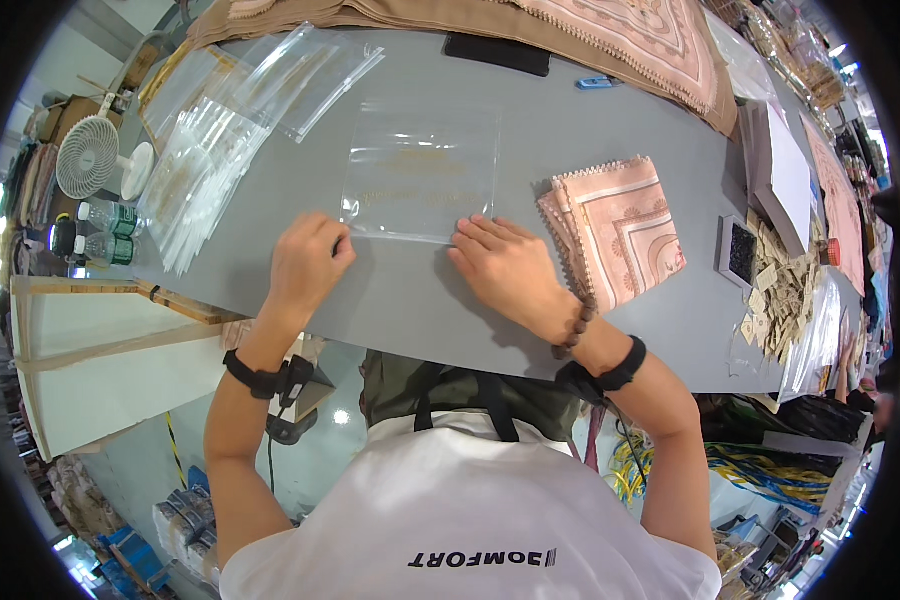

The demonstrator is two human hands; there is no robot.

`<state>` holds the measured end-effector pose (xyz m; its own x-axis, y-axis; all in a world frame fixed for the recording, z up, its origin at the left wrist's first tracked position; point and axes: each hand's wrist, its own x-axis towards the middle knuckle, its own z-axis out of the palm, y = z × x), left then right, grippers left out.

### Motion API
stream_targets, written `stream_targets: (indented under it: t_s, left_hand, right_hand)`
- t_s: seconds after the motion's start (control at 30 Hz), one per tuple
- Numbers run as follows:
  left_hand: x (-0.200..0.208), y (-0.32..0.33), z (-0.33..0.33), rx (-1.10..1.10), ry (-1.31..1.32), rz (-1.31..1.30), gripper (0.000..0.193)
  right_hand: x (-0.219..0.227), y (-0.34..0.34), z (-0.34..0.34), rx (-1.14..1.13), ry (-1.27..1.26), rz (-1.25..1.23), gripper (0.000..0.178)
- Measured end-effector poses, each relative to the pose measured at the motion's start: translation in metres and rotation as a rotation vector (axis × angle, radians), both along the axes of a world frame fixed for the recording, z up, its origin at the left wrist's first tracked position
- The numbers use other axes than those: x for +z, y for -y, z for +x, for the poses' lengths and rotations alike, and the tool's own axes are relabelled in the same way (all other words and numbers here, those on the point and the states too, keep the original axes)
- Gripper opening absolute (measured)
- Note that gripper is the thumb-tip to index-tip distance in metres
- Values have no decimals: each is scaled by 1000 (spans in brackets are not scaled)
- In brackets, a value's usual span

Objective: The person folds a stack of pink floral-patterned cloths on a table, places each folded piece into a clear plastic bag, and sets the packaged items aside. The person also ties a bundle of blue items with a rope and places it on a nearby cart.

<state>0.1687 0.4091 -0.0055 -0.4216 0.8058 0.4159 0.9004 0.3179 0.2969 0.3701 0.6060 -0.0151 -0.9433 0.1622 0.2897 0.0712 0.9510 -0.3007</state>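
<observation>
A clear plastic bag point(425, 165) with faint gold print lies flat on the grey table in front of me. The fingers of my right hand point(500, 262) rest outstretched on its near right corner. Beside the near left corner, my left hand point(311, 260) is curled closed; a dark spot shows by its thumb, and its palm side is hidden. A folded pink patterned cloth point(620, 230) with a scalloped edge lies just right of my right hand.
More clear bags point(220, 130) are fanned out at the left, near two bottles point(105, 232) and a white fan point(92, 158). Larger pink cloths point(630, 40) cover the far edge. At the right are a small dark-filled box point(738, 250), paper tags point(785, 300) and a white stack point(775, 180).
</observation>
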Motion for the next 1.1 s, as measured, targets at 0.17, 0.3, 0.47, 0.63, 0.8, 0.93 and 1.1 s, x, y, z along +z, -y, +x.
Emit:
stream_targets:
  t_s: [0.17,0.3,0.47,0.63,0.8,0.93,1.1]
  left_hand:
    - [-4,-3,12,-92,43,-67,15]
    - [-3,-5,9,3,157,-94,15]
    - [-10,13,7,75,134,-98,15]
    - [-3,-32,54,124,234,-31,19]
    - [-3,-100,127,-149,408,-47,57]
    - [-12,-106,142,-283,270,-126,64]
    - [-12,-110,137,-178,379,60,48]
  right_hand:
    - [-3,33,-61,-12,-12,67,18]
    - [0,4,-61,-75,52,100,22]
    - [56,-110,39,0,-54,-38,31]
    - [41,-167,69,432,47,225,43]
    - [-5,-148,46,88,35,59,56]
    - [-1,-106,70,-82,28,64,70]
    - [1,-72,95,-103,-60,-135,53]
